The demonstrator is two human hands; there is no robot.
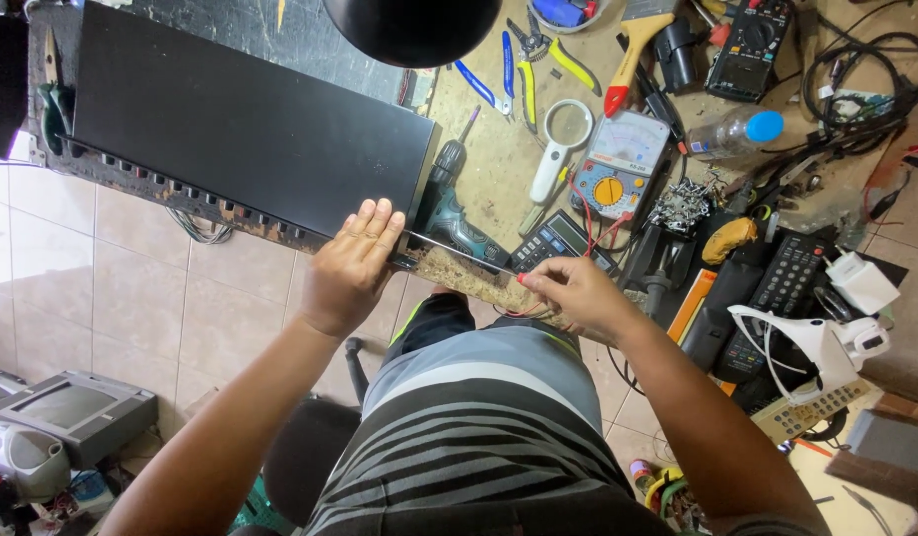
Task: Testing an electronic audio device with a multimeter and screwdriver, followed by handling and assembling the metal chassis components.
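Two hands: working at the table edge.
Left hand: fingers flat, pressing black panel.
Right hand: fingers pinching screwdriver.
Risk: tip may be slipping, scratching the panel.

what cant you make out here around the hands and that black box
Head view:
- Screwdriver tip: hidden under the left hand.
- Right hand grip on the handle: fingers curl over it, handle barely shows.
- Flat black device near face: foreshortened, too small to read.
- Its top right corner: covered by the black lamp shade.
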